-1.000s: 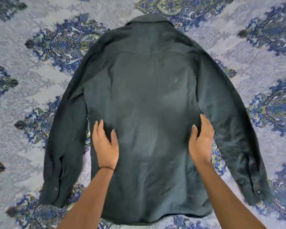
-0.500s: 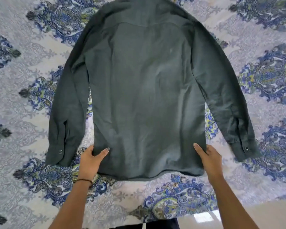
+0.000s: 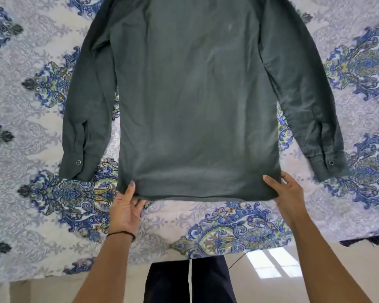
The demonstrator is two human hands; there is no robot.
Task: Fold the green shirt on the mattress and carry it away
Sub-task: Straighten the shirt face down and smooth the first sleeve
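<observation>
The dark green long-sleeved shirt (image 3: 195, 101) lies flat, back side up, on the patterned mattress (image 3: 31, 215), its collar cut off by the top edge of the view. Both sleeves spread out and down, their buttoned cuffs at the lower left and lower right. My left hand (image 3: 126, 209) pinches the hem's left corner, thumb on top and fingers under the cloth. At the right corner of the hem, my right hand (image 3: 288, 197) grips the same way.
The mattress cover is white with blue and green paisley motifs, and its near edge runs along the bottom. Below it are a pale glossy floor (image 3: 271, 270) and my dark trousers (image 3: 188, 281). A dark scrap (image 3: 363, 240) sits at the mattress edge on the right.
My hands slid from the shirt's middle down to the hem corners and took hold of them. The view shifted back, bringing the mattress edge, floor and trousers into sight.
</observation>
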